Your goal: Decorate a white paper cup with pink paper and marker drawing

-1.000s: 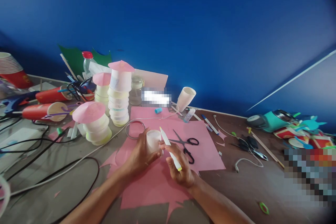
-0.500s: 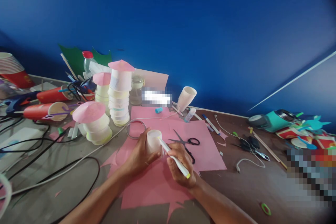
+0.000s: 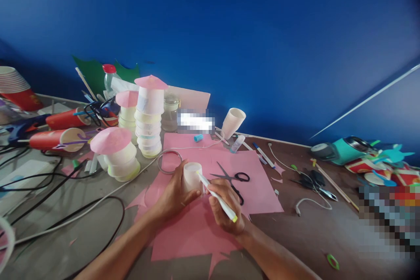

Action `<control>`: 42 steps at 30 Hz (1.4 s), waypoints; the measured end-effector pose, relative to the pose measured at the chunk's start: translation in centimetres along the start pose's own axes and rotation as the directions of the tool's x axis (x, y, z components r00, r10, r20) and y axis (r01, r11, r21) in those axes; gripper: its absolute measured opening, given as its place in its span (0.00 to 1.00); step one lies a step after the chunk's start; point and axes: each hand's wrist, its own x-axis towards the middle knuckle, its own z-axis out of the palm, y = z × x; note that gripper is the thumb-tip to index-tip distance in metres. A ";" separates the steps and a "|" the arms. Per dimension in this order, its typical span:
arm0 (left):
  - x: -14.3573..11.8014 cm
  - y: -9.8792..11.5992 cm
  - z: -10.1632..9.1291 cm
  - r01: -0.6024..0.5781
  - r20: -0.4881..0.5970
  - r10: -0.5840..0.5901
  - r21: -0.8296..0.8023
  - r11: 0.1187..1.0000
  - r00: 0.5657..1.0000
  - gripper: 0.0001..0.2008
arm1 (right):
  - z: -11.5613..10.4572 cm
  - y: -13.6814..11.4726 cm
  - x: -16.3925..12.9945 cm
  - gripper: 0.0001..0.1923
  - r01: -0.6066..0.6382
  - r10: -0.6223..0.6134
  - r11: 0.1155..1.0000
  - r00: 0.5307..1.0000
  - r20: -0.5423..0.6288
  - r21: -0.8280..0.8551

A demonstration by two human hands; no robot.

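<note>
A small white paper cup (image 3: 192, 177) is gripped in my left hand (image 3: 175, 194), its open rim tilted up toward me. Between the fingers and thumb of my right hand (image 3: 227, 208) is a white marker (image 3: 221, 201) with a yellow end, its tip at the cup's right side near the rim. Both hands are above pink paper (image 3: 197, 236). Open scissors (image 3: 231, 178) with black handles lie on this paper, just beyond my right hand. A roll of tape (image 3: 169, 161) rests beyond my left hand.
At left stand stacked white cups (image 3: 149, 127) with pink cone tops, near red paper cups (image 3: 57, 140) and tangled cables (image 3: 98, 199). A white cup stack (image 3: 233, 122) leans by the blue wall. Keys (image 3: 316, 183) and a teal bottle (image 3: 343, 151) lie at right.
The marker tip has shifted slightly up and left against the cup's side, near the rim. My left hand keeps the cup in nearly the same place.
</note>
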 end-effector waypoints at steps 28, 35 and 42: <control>0.0 0.8 -0.1 0.102 0.007 -0.102 -0.023 0.995 0.995 0.44 | 0.1 0.0 -0.1 0.15 -0.020 0.020 0.999 1.000 0.005 0.034; -0.1 1.5 -0.7 0.001 0.068 0.004 -0.081 0.997 0.998 0.27 | 0.1 0.0 -0.3 0.16 -0.018 0.017 0.998 1.000 0.007 0.068; 0.1 1.3 -0.5 -0.014 -0.032 0.014 0.021 1.000 0.999 0.32 | 0.1 -0.2 -0.1 0.16 0.012 -0.016 0.996 0.999 0.036 0.087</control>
